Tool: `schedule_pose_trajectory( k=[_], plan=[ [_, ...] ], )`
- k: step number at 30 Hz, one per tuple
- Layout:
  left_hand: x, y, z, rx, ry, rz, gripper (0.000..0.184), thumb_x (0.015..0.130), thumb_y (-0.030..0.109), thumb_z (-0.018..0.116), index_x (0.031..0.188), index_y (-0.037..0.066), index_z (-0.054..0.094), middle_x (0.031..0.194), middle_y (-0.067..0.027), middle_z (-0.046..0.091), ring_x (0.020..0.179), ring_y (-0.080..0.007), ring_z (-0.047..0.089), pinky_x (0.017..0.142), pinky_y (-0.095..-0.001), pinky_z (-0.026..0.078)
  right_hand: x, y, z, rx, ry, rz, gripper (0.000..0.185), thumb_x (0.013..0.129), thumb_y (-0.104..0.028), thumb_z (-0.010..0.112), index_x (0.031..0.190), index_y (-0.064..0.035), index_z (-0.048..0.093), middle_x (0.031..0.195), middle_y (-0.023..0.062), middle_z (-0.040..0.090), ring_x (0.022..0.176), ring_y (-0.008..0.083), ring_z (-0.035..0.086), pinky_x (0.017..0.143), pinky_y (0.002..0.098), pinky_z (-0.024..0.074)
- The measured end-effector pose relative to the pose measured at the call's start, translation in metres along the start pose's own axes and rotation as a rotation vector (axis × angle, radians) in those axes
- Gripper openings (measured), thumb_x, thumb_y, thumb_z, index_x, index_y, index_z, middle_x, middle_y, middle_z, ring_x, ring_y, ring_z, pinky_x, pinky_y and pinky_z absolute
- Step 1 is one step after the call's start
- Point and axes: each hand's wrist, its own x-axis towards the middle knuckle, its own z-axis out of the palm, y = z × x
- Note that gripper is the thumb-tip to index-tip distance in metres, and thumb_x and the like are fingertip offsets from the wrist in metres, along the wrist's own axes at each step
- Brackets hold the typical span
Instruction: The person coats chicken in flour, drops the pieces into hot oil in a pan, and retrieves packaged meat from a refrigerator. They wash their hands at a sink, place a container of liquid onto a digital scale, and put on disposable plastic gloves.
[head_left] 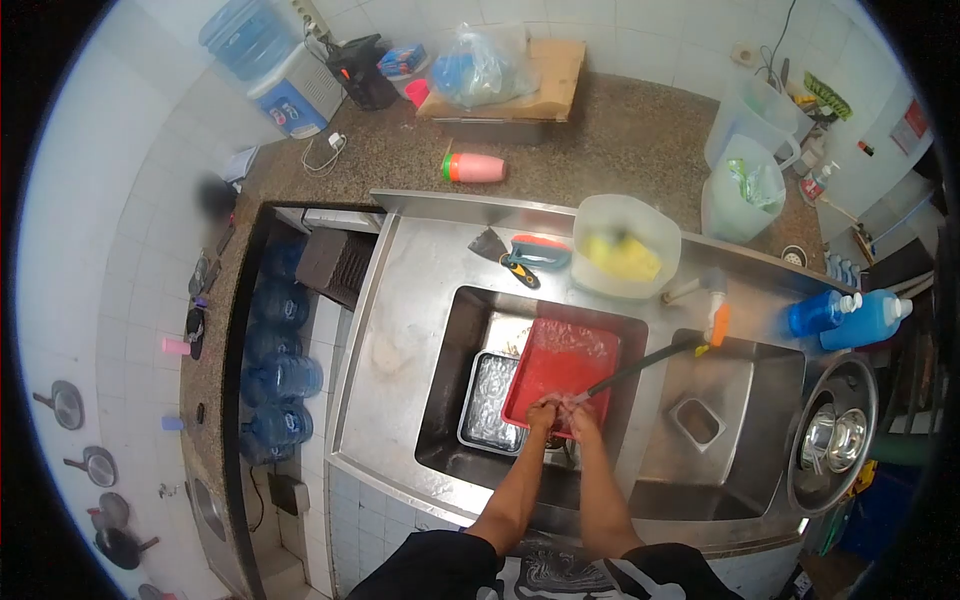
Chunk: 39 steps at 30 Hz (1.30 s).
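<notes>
Both hands are close together over the near edge of a red tray [562, 360] in the left sink basin. My left hand [543, 413] is closed at the tray's near edge; what its fingers hold is too small to tell. Beside it, my right hand [580, 418] is closed near the end of a dark hose [645, 364], which runs from the orange-handled faucet [717, 325]. Whether that hand grips the hose end is unclear. Under the red tray's left side lies a dark-rimmed metal tray [492, 400] with a wet, shiny surface.
A scraper [505, 258] and a brush [541, 252] lie behind the basin, beside a translucent tub [627, 245] with yellow contents. At right are the second basin [740, 400], blue bottles [822, 314] and a large metal bowl [833, 435]. Pink cups [474, 168] lie on the counter.
</notes>
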Motion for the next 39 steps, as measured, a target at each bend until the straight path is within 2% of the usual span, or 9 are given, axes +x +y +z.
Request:
schedule_pose_trajectory(
  k=[7,12,16,17,18,19,25,34,39],
  plan=[
    [-0.037,0.029,0.007,0.054,-0.032,0.131,0.013,0.079,0.01,0.062,0.088,0.007,0.072,0.082,-0.0041,0.069,0.073,-0.0128,0.063,0.063,-0.0282,0.05,0.016,0.014,-0.008,-0.153,0.028,-0.06,0.02,0.088,-0.001,0.047,0.106,0.0003,0.056,0.072,0.0029,0.055,0.058,0.0133,0.054,0.05,0.0278,0.0454],
    [-0.012,0.025,-0.003,0.801,0.065,0.16,0.019,0.076,0.022,0.064,0.081,0.005,0.07,0.082,-0.0204,0.067,0.071,-0.0296,0.067,0.064,-0.0407,0.052,-0.001,0.02,-0.017,-0.195,0.111,-0.169,0.037,0.087,-0.011,0.055,0.123,-0.0029,0.051,0.104,0.006,0.06,0.085,0.0175,0.061,0.078,0.0289,0.0505],
    [-0.005,-0.003,-0.01,0.927,-0.139,0.881,0.024,0.074,0.021,0.063,0.089,0.002,0.067,0.089,-0.0233,0.065,0.079,-0.0373,0.065,0.07,-0.0456,0.052,-0.023,0.011,-0.005,-0.025,0.03,-0.056,0.039,0.091,-0.027,0.058,0.123,-0.005,0.055,0.115,0.0051,0.061,0.104,0.0173,0.057,0.088,0.0299,0.0448],
    [-0.034,0.026,-0.014,1.162,-0.375,1.157,0.023,0.073,0.016,0.06,0.091,0.005,0.067,0.094,-0.0224,0.065,0.091,-0.0368,0.062,0.083,-0.0487,0.047,-0.042,-0.015,0.013,-0.052,-0.12,0.003,0.036,0.092,-0.026,0.058,0.12,-0.0046,0.058,0.113,0.0066,0.062,0.106,0.0172,0.057,0.087,0.03,0.0453],
    [-0.019,-0.002,-0.015,1.237,-0.523,0.786,0.019,0.072,0.013,0.06,0.088,0.006,0.065,0.101,-0.0205,0.064,0.104,-0.0368,0.057,0.099,-0.0499,0.036,-0.029,-0.013,0.004,-0.171,-0.133,0.078,0.038,0.091,-0.025,0.059,0.122,-0.0032,0.056,0.112,0.0079,0.062,0.106,0.0167,0.057,0.087,0.03,0.0455],
    [-0.033,0.003,-0.02,1.095,-0.434,1.156,0.033,0.073,0.013,0.06,0.104,0.004,0.061,0.114,-0.0207,0.059,0.113,-0.0377,0.051,0.105,-0.0516,0.027,-0.028,-0.009,0.006,-0.214,-0.12,-0.063,0.04,0.089,-0.024,0.062,0.121,-0.0015,0.056,0.108,0.0086,0.064,0.101,0.0171,0.059,0.085,0.0302,0.0454],
    [-0.079,0.053,-0.012,1.823,-0.305,0.928,0.073,0.082,0.034,0.051,0.143,0.001,0.029,0.151,-0.0151,0.024,0.143,-0.0298,0.008,0.115,-0.0511,0.0,-0.013,-0.004,0.026,-0.351,0.122,-0.157,0.033,0.088,-0.025,0.063,0.111,-0.0011,0.06,0.102,0.0081,0.063,0.098,0.0171,0.057,0.081,0.0317,0.0461],
    [-0.084,0.033,-0.003,1.561,-0.17,0.898,0.068,0.081,0.036,0.051,0.141,0.007,0.037,0.149,-0.0136,0.029,0.143,-0.0327,0.009,0.114,-0.0537,-0.001,0.013,0.016,0.009,-0.349,0.15,-0.099,0.029,0.091,-0.026,0.053,0.106,-0.0028,0.06,0.094,0.0059,0.061,0.084,0.0165,0.058,0.072,0.0318,0.0471],
    [-0.084,0.031,-0.003,1.234,-0.152,0.955,0.052,0.075,0.018,0.059,0.125,0.007,0.052,0.123,-0.016,0.053,0.117,-0.0328,0.048,0.102,-0.044,0.034,0.054,0.046,-0.032,-0.399,0.435,-0.099,0.035,0.088,-0.025,0.055,0.11,0.0026,0.059,0.109,0.0137,0.06,0.092,0.0264,0.06,0.08,0.039,0.0475]
  ],
)
